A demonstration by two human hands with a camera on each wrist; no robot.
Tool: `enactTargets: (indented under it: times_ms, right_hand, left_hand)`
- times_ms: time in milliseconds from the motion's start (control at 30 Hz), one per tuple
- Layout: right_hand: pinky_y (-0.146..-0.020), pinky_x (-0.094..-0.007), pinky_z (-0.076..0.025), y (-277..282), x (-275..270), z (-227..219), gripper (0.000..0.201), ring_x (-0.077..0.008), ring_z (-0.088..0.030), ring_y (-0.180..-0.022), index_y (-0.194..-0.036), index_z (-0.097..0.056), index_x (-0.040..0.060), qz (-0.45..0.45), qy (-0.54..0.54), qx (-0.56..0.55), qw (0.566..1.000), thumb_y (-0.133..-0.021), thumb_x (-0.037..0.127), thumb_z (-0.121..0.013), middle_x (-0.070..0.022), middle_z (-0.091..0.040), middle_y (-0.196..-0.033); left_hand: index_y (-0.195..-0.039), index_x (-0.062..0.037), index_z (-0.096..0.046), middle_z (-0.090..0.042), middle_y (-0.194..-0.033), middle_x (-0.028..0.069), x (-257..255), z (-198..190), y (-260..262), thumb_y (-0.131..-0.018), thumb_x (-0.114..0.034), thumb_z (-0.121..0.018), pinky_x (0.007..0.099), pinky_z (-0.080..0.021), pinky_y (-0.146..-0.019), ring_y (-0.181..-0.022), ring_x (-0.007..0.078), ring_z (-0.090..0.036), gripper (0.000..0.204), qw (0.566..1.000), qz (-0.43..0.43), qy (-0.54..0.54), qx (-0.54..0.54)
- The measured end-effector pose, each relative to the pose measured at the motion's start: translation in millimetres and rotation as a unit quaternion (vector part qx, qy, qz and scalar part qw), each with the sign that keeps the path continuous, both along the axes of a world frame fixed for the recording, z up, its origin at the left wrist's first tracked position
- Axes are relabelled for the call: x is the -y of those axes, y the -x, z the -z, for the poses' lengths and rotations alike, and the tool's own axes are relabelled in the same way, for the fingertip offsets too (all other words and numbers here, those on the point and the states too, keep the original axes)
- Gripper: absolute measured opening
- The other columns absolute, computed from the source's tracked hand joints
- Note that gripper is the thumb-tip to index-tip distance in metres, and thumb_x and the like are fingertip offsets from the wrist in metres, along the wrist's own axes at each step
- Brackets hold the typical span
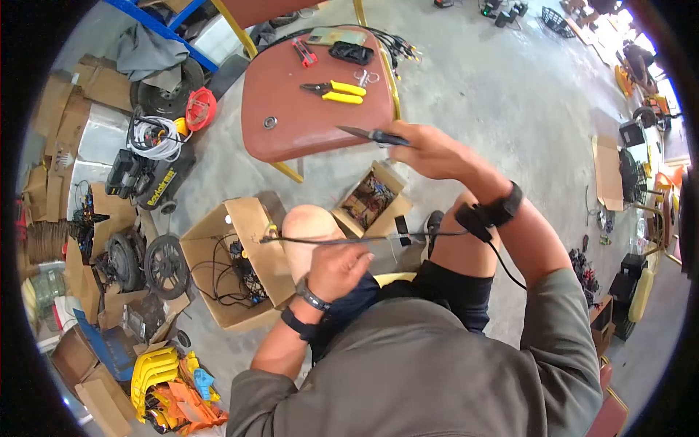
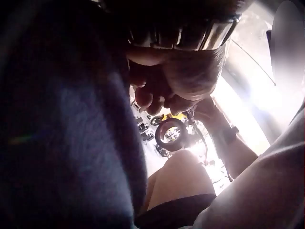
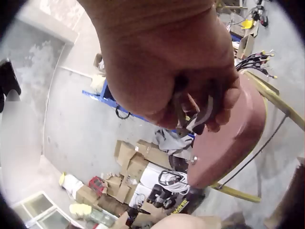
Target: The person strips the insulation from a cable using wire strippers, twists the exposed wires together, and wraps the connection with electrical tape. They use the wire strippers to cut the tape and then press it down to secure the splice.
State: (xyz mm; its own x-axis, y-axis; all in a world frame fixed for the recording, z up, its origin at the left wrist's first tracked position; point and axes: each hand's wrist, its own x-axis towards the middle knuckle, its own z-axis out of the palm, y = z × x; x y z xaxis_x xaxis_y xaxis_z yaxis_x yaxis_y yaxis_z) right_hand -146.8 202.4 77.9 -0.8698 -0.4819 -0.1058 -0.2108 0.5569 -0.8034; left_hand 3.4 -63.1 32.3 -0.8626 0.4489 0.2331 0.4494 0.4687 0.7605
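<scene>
My right hand (image 1: 431,151) is raised near the chair's front edge. It grips a dark tool (image 1: 354,132) with a long pointed blade directed left. Two curved metal arms (image 3: 206,114) of that tool show below the fingers in the right wrist view; its exact kind I cannot tell. Over my lap, the left hand (image 1: 338,269) has its fingers curled at a black cable (image 1: 306,239), which stretches sideways across both knees. The left wrist view is dark and shows the curled fingers (image 2: 147,100) from below, with the cable hidden there.
A brown chair seat (image 1: 291,109) bears yellow-handled pliers (image 1: 342,92), a red tool (image 1: 304,54), a phone, a black pouch, a metal ring and a cable bundle. Cardboard boxes of wires (image 1: 207,284) (image 1: 389,178) stand by my legs. Wheels and a black-yellow machine (image 1: 164,178) lie left.
</scene>
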Motion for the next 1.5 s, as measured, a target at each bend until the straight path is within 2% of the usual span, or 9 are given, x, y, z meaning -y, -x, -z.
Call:
enactTargets:
  times_ms: [167,367,767,967,1033,1133,1200,1300,1500]
  right_hand:
    - [-0.097,-0.0543,-0.049,86.0,85.4,49.8,0.042,-0.0451,-0.064,-0.113,-0.127,-0.059,0.0020,-0.036,-0.150,-0.135,0.979,-0.093,0.026,-0.058,-0.0271,-0.067,-0.114]
    - [-0.095,-0.0573,-0.048,144.8,134.7,60.9,0.040,-0.0436,-0.057,-0.119,-0.125,-0.060,0.0072,0.000,-0.264,-0.258,0.929,-0.088,0.022,-0.064,-0.0208,-0.058,-0.127]
    - [-0.089,-0.0459,-0.056,174.3,93.0,77.1,0.048,-0.0386,-0.068,-0.107,-0.126,-0.065,0.0063,-0.007,-0.309,-0.153,0.939,-0.082,0.025,-0.074,-0.0200,-0.071,-0.109]
    - [-0.081,-0.0376,-0.054,145.7,50.0,39.0,0.054,-0.0257,-0.069,-0.096,-0.125,-0.068,0.0012,0.051,-0.002,0.035,0.998,-0.079,0.030,-0.072,-0.0150,-0.072,-0.105]
    - [-0.076,-0.0341,-0.054,121.2,24.0,24.8,0.048,-0.0201,-0.068,-0.093,-0.121,-0.069,-0.0005,0.046,0.096,-0.020,0.994,-0.085,0.032,-0.070,-0.0104,-0.071,-0.109]
    - [-0.097,-0.0324,-0.047,50.3,-20.1,-34.1,0.049,-0.0217,-0.061,-0.110,-0.125,-0.064,-0.0080,0.030,0.200,-0.014,0.979,-0.090,0.026,-0.058,-0.0149,-0.069,-0.116]
    - [-0.092,-0.0294,-0.049,9.7,-42.2,-32.8,0.058,-0.0175,-0.060,-0.111,-0.144,-0.048,-0.0065,0.029,0.408,0.172,0.896,-0.091,0.015,-0.059,-0.0141,-0.063,-0.126]
    - [-0.067,-0.0289,-0.052,-61.4,-56.2,-26.7,0.051,-0.0170,-0.064,-0.087,-0.140,-0.057,-0.0006,0.100,0.481,0.234,0.839,-0.095,0.024,-0.062,-0.0134,-0.067,-0.114]
    - [-0.079,-0.0305,-0.054,-158.4,-64.2,-22.7,0.045,-0.0179,-0.068,-0.086,-0.141,-0.053,-0.0010,0.141,0.401,0.328,0.844,-0.097,0.007,-0.060,-0.0147,-0.070,-0.113]
  left_hand:
    - [-0.084,-0.0043,-0.070,-0.069,-0.073,0.0109,-3.3,1.6,6.6,-0.079,-0.007,-0.080,0.0387,-0.051,-0.056,-0.063,0.0301,-0.066,0.011,0.999,-0.016,-0.021,-0.024]
    - [-0.081,-0.0040,-0.070,-0.069,-0.075,0.0113,6.8,-0.9,13.6,-0.077,-0.009,-0.080,0.0391,-0.053,-0.058,-0.064,0.0300,-0.067,0.012,1.000,-0.006,-0.029,-0.005]
    - [-0.088,-0.0004,-0.070,-0.071,-0.077,0.0137,12.0,-0.2,18.1,-0.076,0.001,-0.080,0.0361,-0.053,-0.059,-0.065,0.0292,-0.068,0.015,0.999,0.007,-0.048,0.012]
    - [-0.084,0.0006,-0.070,-0.071,-0.077,0.0127,8.7,-0.5,15.1,-0.078,0.001,-0.079,0.0344,-0.052,-0.058,-0.063,0.0265,-0.066,0.011,0.998,-0.008,-0.055,0.023]
    - [-0.087,0.0021,-0.071,-0.072,-0.080,0.0141,8.6,-1.2,11.4,-0.080,0.002,-0.078,0.0327,-0.052,-0.061,-0.065,0.0242,-0.066,0.010,0.997,-0.010,-0.053,0.056]
    - [-0.090,0.0026,-0.072,-0.072,-0.082,0.0096,8.0,-7.1,5.1,-0.083,0.003,-0.076,0.0292,-0.050,-0.062,-0.067,0.0166,-0.063,0.008,0.993,-0.035,-0.082,0.075]
    - [-0.095,0.0024,-0.072,-0.070,-0.081,0.0058,5.5,-12.9,-1.2,-0.087,0.001,-0.076,0.0266,-0.048,-0.063,-0.069,0.0116,-0.060,0.009,0.986,-0.077,-0.111,0.093]
    - [-0.098,0.0019,-0.072,-0.069,-0.082,0.0056,-9.3,-32.5,7.9,-0.088,0.000,-0.076,0.0261,-0.048,-0.063,-0.069,0.0110,-0.059,0.011,0.991,-0.128,-0.024,-0.008]
    - [-0.104,0.0014,-0.072,-0.072,-0.102,0.0108,-28.1,-38.5,41.0,-0.086,-0.002,-0.075,0.0318,-0.053,-0.078,-0.089,0.0195,-0.067,0.019,0.998,0.008,0.069,0.006]
